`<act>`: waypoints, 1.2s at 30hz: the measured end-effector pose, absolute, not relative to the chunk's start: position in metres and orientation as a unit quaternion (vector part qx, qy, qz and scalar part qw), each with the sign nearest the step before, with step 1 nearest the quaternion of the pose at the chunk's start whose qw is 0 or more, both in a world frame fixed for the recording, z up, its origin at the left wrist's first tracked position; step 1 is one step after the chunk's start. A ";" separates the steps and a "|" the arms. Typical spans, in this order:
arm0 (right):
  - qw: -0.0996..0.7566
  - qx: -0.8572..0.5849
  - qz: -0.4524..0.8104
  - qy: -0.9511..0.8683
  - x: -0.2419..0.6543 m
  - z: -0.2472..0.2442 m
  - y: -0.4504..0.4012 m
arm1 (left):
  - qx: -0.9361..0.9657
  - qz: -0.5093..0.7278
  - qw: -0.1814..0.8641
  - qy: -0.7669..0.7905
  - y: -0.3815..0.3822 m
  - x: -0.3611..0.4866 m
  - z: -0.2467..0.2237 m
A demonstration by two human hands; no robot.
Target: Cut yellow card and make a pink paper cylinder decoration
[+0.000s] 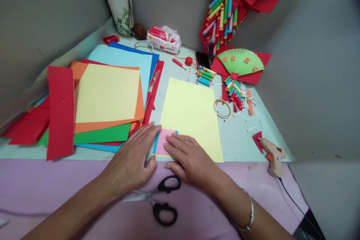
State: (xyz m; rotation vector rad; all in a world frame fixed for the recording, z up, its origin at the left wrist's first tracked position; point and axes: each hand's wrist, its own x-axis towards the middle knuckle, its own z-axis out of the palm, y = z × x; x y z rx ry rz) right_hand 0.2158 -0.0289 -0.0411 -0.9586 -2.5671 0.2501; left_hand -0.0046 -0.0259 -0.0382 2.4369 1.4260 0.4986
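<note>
A pale yellow paper sheet (191,110) lies on the table, and on its near left corner rests a small pink paper piece (161,140) with blue strips along its edges. My left hand (135,159) lies with fingers stretched out along the left edge of the pink piece, by the paper stack. Flat on the pink piece are the fingers of my right hand (188,155), which cover part of it. Neither hand grips anything that I can see. Just below both hands, black-handled scissors (165,185) lie with blades pointing left.
Coloured paper sheets (108,93) and a red strip (60,112) are stacked at left. A glue gun (274,155) with a cord lies right. Behind are a tape roll (222,108), rolled paper tubes (205,75), a green paper fan (240,61), a tissue pack (164,39) and a cup (116,2).
</note>
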 end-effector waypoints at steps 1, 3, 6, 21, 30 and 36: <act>0.194 -0.342 0.088 -0.916 0.216 -0.041 -0.029 | 0.843 0.173 0.137 0.491 -0.026 -0.005 -0.038; 0.195 -0.340 0.089 -0.915 0.217 -0.041 -0.029 | 0.842 0.174 0.138 0.491 -0.026 -0.005 -0.039; 0.202 -0.340 0.100 -0.913 0.217 -0.042 -0.029 | 0.841 0.174 0.139 0.494 -0.026 -0.005 -0.039; 0.214 -0.336 0.105 -0.911 0.218 -0.039 -0.029 | 0.834 0.164 0.162 0.501 -0.026 -0.005 -0.035; 0.201 -0.333 0.079 -0.918 0.219 -0.039 -0.030 | 0.833 0.166 0.166 0.501 -0.026 -0.005 -0.036; 0.207 -0.330 0.074 -0.918 0.218 -0.039 -0.030 | 0.834 0.175 0.164 0.497 -0.026 -0.006 -0.039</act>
